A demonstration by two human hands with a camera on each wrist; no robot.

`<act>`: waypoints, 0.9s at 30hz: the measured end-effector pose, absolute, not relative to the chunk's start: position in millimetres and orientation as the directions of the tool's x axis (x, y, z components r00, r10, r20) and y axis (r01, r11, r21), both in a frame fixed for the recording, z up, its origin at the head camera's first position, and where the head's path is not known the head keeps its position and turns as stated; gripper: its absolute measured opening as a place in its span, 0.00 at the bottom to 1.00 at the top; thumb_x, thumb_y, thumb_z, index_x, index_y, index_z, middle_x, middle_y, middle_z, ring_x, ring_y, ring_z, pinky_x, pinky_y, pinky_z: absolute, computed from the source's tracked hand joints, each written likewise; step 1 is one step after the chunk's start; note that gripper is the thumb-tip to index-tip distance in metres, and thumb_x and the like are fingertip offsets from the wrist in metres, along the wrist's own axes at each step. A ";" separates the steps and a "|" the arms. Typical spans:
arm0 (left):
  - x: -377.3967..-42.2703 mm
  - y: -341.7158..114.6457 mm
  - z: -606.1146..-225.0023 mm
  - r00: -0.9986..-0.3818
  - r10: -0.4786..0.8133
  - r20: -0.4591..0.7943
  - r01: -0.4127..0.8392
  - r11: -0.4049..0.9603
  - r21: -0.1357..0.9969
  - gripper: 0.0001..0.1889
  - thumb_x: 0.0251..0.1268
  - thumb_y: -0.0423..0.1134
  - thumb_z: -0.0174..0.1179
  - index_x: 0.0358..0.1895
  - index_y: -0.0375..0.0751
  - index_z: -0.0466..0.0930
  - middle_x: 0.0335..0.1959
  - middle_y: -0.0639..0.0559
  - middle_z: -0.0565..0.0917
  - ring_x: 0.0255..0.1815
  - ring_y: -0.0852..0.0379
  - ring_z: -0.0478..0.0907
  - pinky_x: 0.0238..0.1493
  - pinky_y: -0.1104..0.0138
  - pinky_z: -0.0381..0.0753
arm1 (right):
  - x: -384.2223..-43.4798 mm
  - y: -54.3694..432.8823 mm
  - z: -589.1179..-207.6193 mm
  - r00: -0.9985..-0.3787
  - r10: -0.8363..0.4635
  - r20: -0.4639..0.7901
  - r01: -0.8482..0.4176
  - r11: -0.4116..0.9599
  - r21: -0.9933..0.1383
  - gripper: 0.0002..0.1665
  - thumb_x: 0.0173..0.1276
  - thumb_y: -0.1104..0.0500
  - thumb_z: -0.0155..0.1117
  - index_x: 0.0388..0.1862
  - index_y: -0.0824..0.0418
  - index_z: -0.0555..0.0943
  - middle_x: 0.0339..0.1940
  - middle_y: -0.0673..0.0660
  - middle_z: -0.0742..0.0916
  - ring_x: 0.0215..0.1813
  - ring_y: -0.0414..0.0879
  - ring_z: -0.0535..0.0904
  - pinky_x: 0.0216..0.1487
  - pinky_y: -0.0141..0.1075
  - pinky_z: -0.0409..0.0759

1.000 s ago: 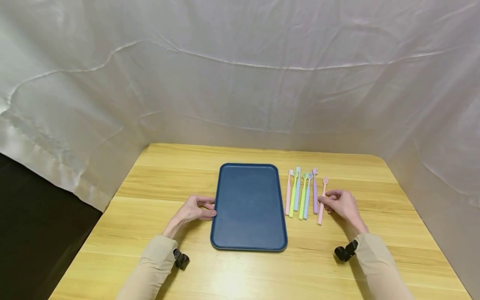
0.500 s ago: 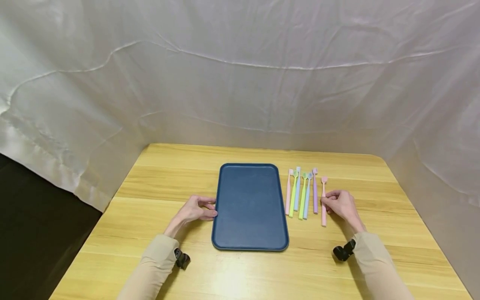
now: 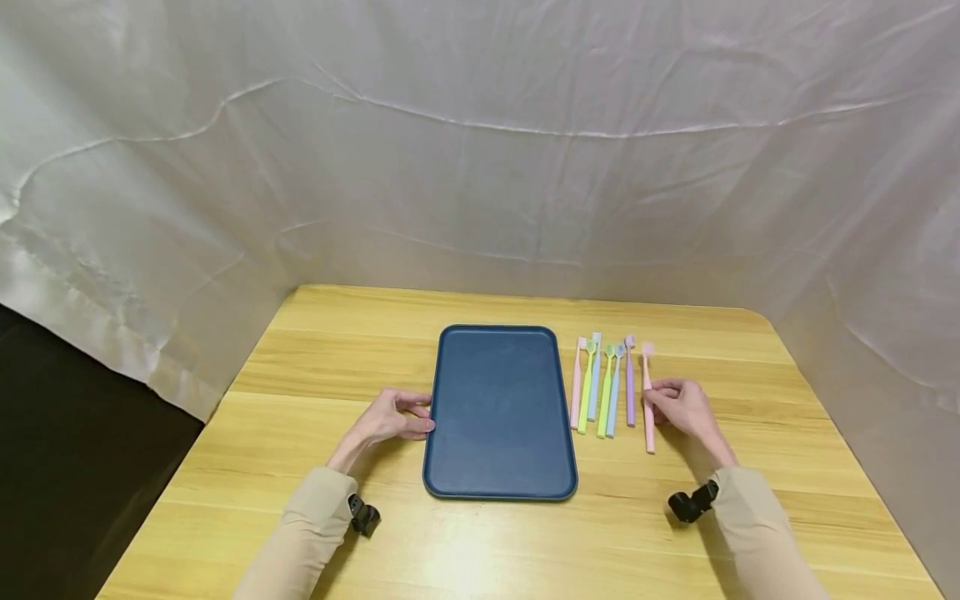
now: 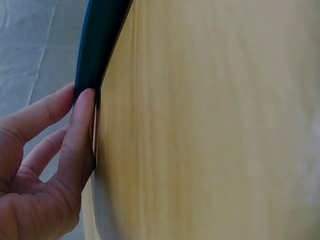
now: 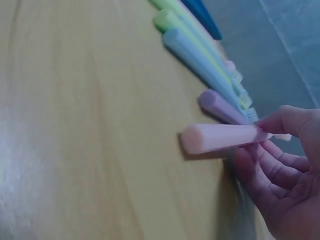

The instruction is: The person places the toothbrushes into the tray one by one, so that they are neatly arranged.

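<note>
Evidently the pink toothbrush (image 3: 649,427) is a light, stiff plastic thing, and one fingertip pinch should be plenty for it. It lies to the right of the tray (image 3: 498,417), outermost of the toothbrushes on that side, its bristle end away from the person. The right hand (image 3: 678,406) holds it near the middle, thumb and finger closed together on the handle. That looks a sensible place to hold, leaving the bristles untouched and the weight roughly balanced. The handle seems smooth and its end blunt and rounded, so it could swivel or roll in so small a pinch. Whether it is raised at all from the table (image 3: 337,317) I cannot tell.

The left hand (image 3: 392,417) is at the tray's left edge, fingers loosely extended, tips touching the rim without wrapping round it. The tray looks rigid and low-rimmed, likely easy to slide if pushed; its rim is the natural hold.

Room is tightest toward the tray: the purple toothbrush (image 3: 630,392) lies just beside the pink one, and the rest of the row reaches nearly to the tray's right rim. There is broad bare wood on the tray's near side, while beyond its far rim a narrower strip runs to the curtain (image 3: 480,217).
</note>
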State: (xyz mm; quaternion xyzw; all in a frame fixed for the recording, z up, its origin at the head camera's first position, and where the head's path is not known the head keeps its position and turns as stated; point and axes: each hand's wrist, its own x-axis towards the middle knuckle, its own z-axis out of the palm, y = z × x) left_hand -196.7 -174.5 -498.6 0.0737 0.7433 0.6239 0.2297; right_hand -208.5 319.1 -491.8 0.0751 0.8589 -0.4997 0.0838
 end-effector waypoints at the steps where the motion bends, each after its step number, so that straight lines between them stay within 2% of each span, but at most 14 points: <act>1: -196.7 -174.5 -498.5 -0.883 0.401 -0.246 -0.174 0.206 0.963 0.33 0.58 0.25 0.68 0.66 0.16 0.66 0.39 0.40 0.86 0.34 0.58 0.87 0.45 0.63 0.93 | -208.3 319.5 -490.7 -0.975 0.024 -0.220 0.205 0.476 -0.855 0.28 0.73 0.61 0.61 0.61 0.83 0.70 0.28 0.46 0.88 0.26 0.36 0.82 0.30 0.30 0.90; 5: -197.3 -173.8 -498.3 -0.882 0.398 -0.253 -0.180 0.211 0.961 0.33 0.59 0.25 0.68 0.67 0.16 0.66 0.41 0.37 0.86 0.34 0.58 0.87 0.46 0.63 0.93 | -207.0 319.4 -486.1 -0.973 -0.025 -0.230 0.199 0.417 -0.887 0.31 0.74 0.60 0.61 0.64 0.83 0.68 0.33 0.50 0.90 0.29 0.36 0.84 0.34 0.31 0.90; 8: -197.9 -173.0 -498.9 -0.883 0.381 -0.272 -0.196 0.228 0.954 0.33 0.59 0.23 0.67 0.68 0.17 0.66 0.43 0.32 0.85 0.35 0.57 0.87 0.47 0.62 0.93 | -205.6 316.4 -482.0 -0.973 -0.049 -0.224 0.185 0.404 -0.896 0.32 0.74 0.59 0.62 0.66 0.82 0.67 0.40 0.57 0.91 0.32 0.34 0.84 0.37 0.30 0.91; 13: -197.7 -172.3 -498.3 -0.886 0.370 -0.279 -0.197 0.244 0.949 0.33 0.59 0.23 0.67 0.68 0.17 0.66 0.43 0.32 0.85 0.34 0.57 0.87 0.45 0.62 0.94 | -203.0 306.3 -474.6 -0.975 -0.099 -0.199 0.142 0.410 -0.901 0.34 0.75 0.61 0.61 0.69 0.82 0.64 0.53 0.72 0.85 0.37 0.32 0.84 0.43 0.28 0.90; 16: -197.9 -172.7 -497.6 -0.886 0.367 -0.283 -0.201 0.245 0.948 0.33 0.59 0.23 0.66 0.68 0.18 0.66 0.44 0.32 0.85 0.34 0.57 0.87 0.45 0.62 0.93 | -202.5 298.0 -471.5 -0.974 -0.112 -0.197 0.136 0.407 -0.903 0.34 0.75 0.62 0.60 0.70 0.81 0.64 0.54 0.76 0.83 0.36 0.33 0.83 0.42 0.28 0.90; 19: -198.4 -172.7 -497.3 -0.885 0.368 -0.284 -0.203 0.243 0.949 0.33 0.59 0.23 0.66 0.68 0.18 0.65 0.45 0.31 0.85 0.34 0.57 0.87 0.46 0.62 0.93 | -202.9 287.9 -469.0 -0.972 -0.113 -0.207 0.148 0.389 -0.909 0.34 0.75 0.62 0.61 0.71 0.81 0.64 0.49 0.70 0.84 0.35 0.34 0.82 0.41 0.28 0.90; 24: -199.4 -171.3 -497.5 -0.885 0.364 -0.291 -0.213 0.238 0.948 0.33 0.59 0.23 0.66 0.68 0.18 0.65 0.44 0.32 0.85 0.34 0.58 0.87 0.45 0.63 0.93 | -203.0 268.3 -465.5 -0.968 -0.117 -0.223 0.170 0.348 -0.922 0.30 0.74 0.62 0.62 0.66 0.80 0.67 0.35 0.51 0.85 0.30 0.35 0.80 0.28 0.28 0.84; 27: -199.5 -171.1 -497.4 -0.884 0.366 -0.289 -0.212 0.237 0.948 0.33 0.59 0.23 0.66 0.68 0.18 0.65 0.43 0.32 0.85 0.33 0.58 0.87 0.45 0.62 0.94 | -203.1 256.0 -465.8 -0.963 -0.134 -0.234 0.182 0.316 -0.931 0.29 0.74 0.62 0.62 0.65 0.80 0.67 0.30 0.46 0.84 0.27 0.35 0.80 0.26 0.28 0.83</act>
